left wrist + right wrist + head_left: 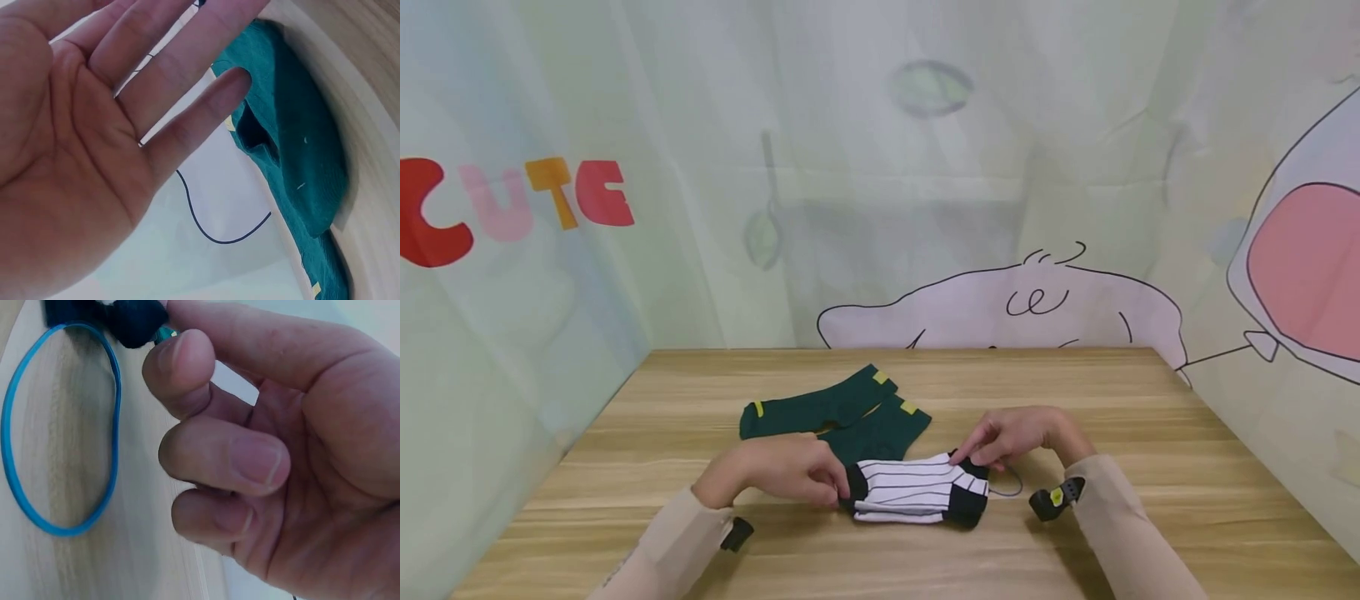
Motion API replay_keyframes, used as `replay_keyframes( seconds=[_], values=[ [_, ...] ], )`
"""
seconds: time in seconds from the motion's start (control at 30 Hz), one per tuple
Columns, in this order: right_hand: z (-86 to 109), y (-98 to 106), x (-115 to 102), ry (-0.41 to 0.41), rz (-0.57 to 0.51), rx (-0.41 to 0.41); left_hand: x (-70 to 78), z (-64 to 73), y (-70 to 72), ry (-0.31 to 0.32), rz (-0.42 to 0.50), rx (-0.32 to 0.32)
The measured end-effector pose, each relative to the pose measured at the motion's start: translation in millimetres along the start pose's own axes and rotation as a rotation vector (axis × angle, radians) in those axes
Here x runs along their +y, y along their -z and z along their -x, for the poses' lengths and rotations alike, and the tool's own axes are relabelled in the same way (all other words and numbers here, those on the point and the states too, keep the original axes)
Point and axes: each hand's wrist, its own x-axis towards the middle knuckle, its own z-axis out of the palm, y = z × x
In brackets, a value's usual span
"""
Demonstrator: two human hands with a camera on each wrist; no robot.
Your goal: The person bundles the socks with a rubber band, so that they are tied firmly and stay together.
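Observation:
A pair of white socks (902, 487) with thin dark stripes and black ends lies flat on the table, one on top of the other. My left hand (793, 471) pinches their black left end; its fingertips fall outside the left wrist view, where the palm and fingers (181, 128) show. At the upper right black part, my right hand (1011, 433) pinches the fabric between thumb and forefinger. The other right-hand fingers (225, 456) are curled and hold nothing. A thin blue loop (115, 425) sticks out from the socks' right end, below the right hand.
Two dark green socks (820, 408) with yellow patches lie just behind the striped ones, partly overlapping each other. The wooden table (685, 383) ends at a printed cloth backdrop (715, 167) at the back and sides. Black straps with small devices (1056, 500) are on both wrists.

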Motion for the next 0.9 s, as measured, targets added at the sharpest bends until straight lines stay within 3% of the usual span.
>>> replay_keyframes(
  seconds=[0.37, 0.73, 0.9],
  values=[
    [-3.8, -2, 1, 0.095, 0.074, 0.069, 1.1, 2.3, 0.3, -0.038, 0.025, 0.023],
    [-9.0, -5, 1, 0.193, 0.05, 0.111, -3.4, 2.7, 0.0, -0.068, -0.005, 0.048],
    [-10.6, -6, -4, 0.205, 0.136, 0.194, -2.9, 1.3, 4.0, -0.063, -0.007, 0.051]
  ],
)
